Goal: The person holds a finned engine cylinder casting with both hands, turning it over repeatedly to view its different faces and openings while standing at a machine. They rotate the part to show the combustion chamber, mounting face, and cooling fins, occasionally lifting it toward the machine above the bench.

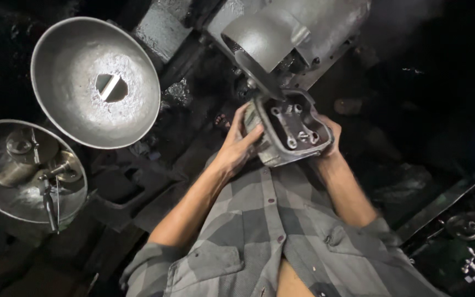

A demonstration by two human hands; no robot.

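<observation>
Far left, a shallow grey metal pan holds loose round fittings and a dark hand tool; just above and to its right sits a wide grey metal dish with a ragged hole at its centre, a pale strip showing through. Neither is touched. Moving right, your left hand is curled round the near-left edge of the grey cast-metal housing, a box-shaped part with an open recessed face and several small bosses inside; fingers wrapped, thumb along the side. You hold it in front of your chest, up against the spout of the large grey machine body above. Your right hand grips the far-right edge, mostly hidden behind the casting. Judging from this, the housing is being offered up or worked at the machine, not yet set down; how far that work has come you cannot tell from here.
</observation>
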